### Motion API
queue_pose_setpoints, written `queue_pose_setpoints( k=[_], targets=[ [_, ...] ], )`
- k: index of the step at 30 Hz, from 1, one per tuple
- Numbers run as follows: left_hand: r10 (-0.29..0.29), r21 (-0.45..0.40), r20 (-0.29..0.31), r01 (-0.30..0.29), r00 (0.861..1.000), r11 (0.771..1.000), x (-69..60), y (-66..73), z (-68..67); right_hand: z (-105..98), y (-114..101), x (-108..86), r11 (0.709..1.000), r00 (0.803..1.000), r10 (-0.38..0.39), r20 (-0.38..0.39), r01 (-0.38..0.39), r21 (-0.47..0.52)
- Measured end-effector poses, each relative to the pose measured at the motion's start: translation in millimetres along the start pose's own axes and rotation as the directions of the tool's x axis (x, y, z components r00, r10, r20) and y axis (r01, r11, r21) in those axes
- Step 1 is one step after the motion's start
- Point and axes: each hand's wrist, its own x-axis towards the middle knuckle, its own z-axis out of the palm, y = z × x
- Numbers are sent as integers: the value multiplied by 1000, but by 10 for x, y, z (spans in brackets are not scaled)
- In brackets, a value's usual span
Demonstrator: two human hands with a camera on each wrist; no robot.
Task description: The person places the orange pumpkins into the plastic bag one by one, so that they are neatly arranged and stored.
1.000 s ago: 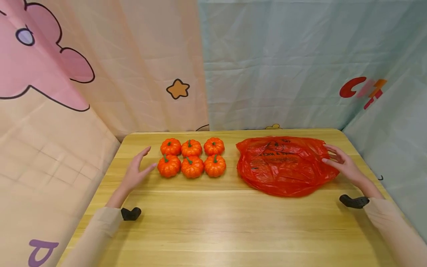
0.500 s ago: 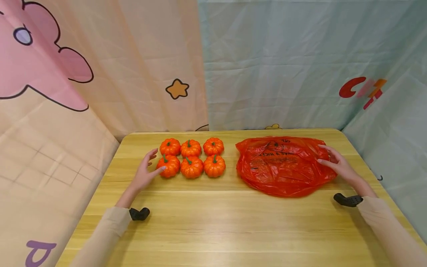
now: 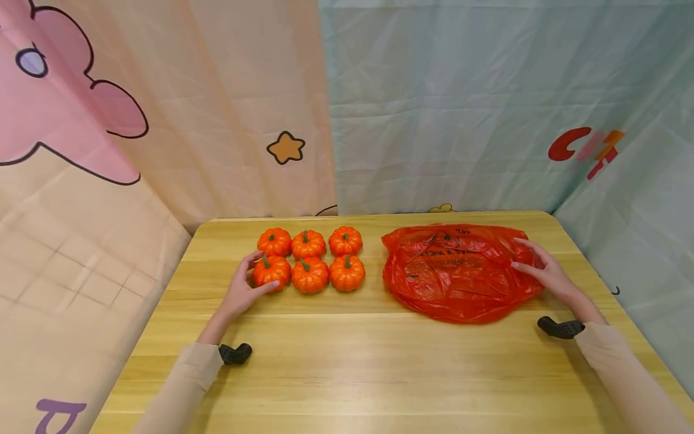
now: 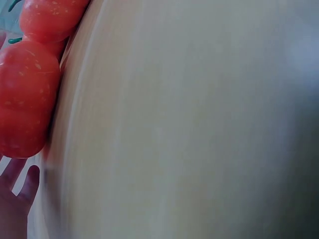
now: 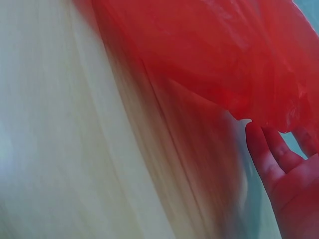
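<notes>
Small orange pumpkins with green stems stand in two rows on the left half of the table. My left hand (image 3: 241,292) curves beside the front-left pumpkin (image 3: 273,274), its thumb in front and fingers at the far side. In the left wrist view, a gap shows between the thumb and that pumpkin (image 4: 25,99). At the right lies a crumpled red plastic bag (image 3: 461,277) with dark print. My right hand (image 3: 553,277) is at the bag's right end, thumb and fingers spread apart. Fingertips (image 5: 254,132) meet the edge of the bag (image 5: 209,55) in the right wrist view.
The wooden table (image 3: 347,367) runs back to a printed curtain (image 3: 228,120), with more curtain along both sides. The back-left pumpkin (image 3: 275,242) and a front-row neighbour (image 3: 310,276) stand close to the left hand's pumpkin.
My left hand has moved right, from beside the pumpkins to around the front-left one. My right hand has shifted slightly left over the bag's end. The pumpkins and bag keep their places.
</notes>
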Motion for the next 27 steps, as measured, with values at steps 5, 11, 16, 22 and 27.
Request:
queue_pose_setpoints(
  k=[5,11,16,22,27],
  targets=[
    [-21,-8,-6,21,1000,1000,15,-60,42,4,-17,-9,1000,1000,5,4,-5,2],
    [-64,-9,-2,64,998,998,8,-59,48,6,-24,-16,1000,1000,16,7,-16,-2],
    [-115,-7,22,115,993,993,-6,-8,44,15,-17,-20,1000,1000,8,10,-8,8],
    [-132,6,42,131,990,991,-56,227,25,18,-9,-25,1000,1000,16,12,-16,-6],
    [-139,23,29,138,990,990,-56,176,17,27,8,-23,1000,1000,14,12,-14,8]
  ],
)
